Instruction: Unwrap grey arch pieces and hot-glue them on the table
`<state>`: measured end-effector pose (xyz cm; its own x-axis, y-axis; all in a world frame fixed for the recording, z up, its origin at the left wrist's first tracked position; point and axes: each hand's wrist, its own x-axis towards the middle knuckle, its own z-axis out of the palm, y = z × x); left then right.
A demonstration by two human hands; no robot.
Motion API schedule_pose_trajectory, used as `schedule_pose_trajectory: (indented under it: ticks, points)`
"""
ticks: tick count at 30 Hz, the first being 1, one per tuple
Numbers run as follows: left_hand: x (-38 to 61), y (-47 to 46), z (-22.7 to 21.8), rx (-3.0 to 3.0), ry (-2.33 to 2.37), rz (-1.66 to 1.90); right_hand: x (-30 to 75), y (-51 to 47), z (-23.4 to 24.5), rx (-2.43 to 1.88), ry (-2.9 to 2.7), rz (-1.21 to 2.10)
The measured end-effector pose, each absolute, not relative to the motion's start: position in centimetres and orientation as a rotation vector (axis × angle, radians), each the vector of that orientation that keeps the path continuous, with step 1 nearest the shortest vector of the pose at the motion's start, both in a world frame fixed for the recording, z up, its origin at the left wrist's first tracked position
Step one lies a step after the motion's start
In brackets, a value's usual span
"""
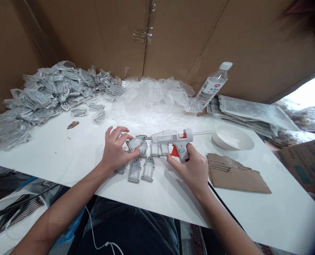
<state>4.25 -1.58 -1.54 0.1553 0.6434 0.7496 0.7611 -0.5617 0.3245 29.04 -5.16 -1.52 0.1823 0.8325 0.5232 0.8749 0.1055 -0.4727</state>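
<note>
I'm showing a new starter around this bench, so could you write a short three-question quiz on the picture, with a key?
1. Which hand holds the glue gun?
2. True or false: the plastic bottle by the cardboard wall has its cap off.
3. What is the left hand holding?
A) a white bowl
B) a grey arched piece
C) a cardboard sheet

Key:
1. The right hand.
2. False; a white cap is on it.
3. B, a grey arched piece.
</note>
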Motion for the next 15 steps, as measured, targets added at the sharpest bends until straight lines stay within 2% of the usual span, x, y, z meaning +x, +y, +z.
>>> schedule_pose_trajectory:
  ticks: [15]
  points:
    - [4.51, -1.85, -1.46, -2.263, -1.398, -1.381, 29.48, -5.09, -2.12, -1.719, -1.673, -0.023]
